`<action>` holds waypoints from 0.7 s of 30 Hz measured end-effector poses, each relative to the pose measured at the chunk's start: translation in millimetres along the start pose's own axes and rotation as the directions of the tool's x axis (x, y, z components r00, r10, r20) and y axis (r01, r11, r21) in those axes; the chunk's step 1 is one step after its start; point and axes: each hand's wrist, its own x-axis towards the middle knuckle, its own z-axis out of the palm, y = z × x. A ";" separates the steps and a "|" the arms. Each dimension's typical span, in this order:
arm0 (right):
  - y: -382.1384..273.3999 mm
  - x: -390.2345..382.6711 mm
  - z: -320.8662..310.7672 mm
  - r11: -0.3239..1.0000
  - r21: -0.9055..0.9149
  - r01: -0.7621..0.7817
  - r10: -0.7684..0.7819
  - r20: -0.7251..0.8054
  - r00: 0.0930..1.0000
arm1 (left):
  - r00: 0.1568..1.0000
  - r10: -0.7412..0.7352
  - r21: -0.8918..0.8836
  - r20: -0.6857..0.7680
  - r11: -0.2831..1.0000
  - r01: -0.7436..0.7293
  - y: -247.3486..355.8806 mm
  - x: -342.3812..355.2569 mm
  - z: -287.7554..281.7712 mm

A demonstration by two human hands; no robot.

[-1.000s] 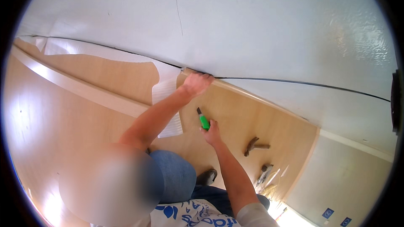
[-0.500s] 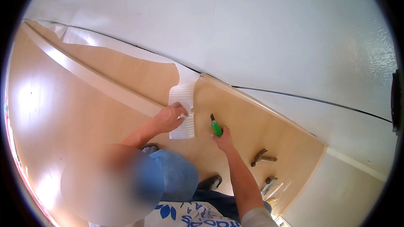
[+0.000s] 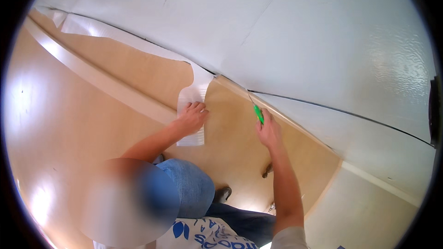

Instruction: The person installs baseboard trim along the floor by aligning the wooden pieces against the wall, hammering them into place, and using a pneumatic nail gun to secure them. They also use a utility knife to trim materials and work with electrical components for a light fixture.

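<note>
In my right hand [image 3: 269, 128] is a green-handled utility knife [image 3: 258, 113]. Its thin blade points up to the joint between the floor edge strip and the pale wall. My left hand [image 3: 194, 117] rests on the lower part of a white ribbed foam sheet [image 3: 190, 138], near that piece's right edge. Its fingers are curled, and what they may hold is hidden. The sheet runs up to the wall base and continues along it to the far left as a narrow, uneven strip [image 3: 108, 32].
A long beige board or trim strip [image 3: 106, 83] crosses the wood-look floor [image 3: 230, 129] on the left. The pale wall [image 3: 221, 23] rises beyond. A hammer [image 3: 267, 170] lies partly behind my right forearm. My shoe [image 3: 223, 194] and jeans [image 3: 191, 189] are below.
My right hand has carried the knife up and right, from over the floor to the wall base. My left hand has shifted slightly up over the sheet. My right forearm now covers part of the hammer.
</note>
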 end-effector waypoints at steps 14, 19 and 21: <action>-6.0 53.9 -25.4 0.923 -0.366 0.118 -0.057 0.176 0.983 | 0.989 0.042 0.031 -0.140 0.999 -0.038 -19.2 -19.3 10.8; -10.3 63.3 -18.9 0.881 -0.460 0.110 -0.025 0.186 0.982 | 0.994 0.021 -0.005 -0.110 1.000 -0.022 -17.9 -18.5 11.5; -15.3 70.7 -4.4 0.835 -0.546 0.070 0.040 0.186 0.982 | 0.995 0.028 -0.008 -0.094 1.000 -0.029 -17.5 -16.9 9.6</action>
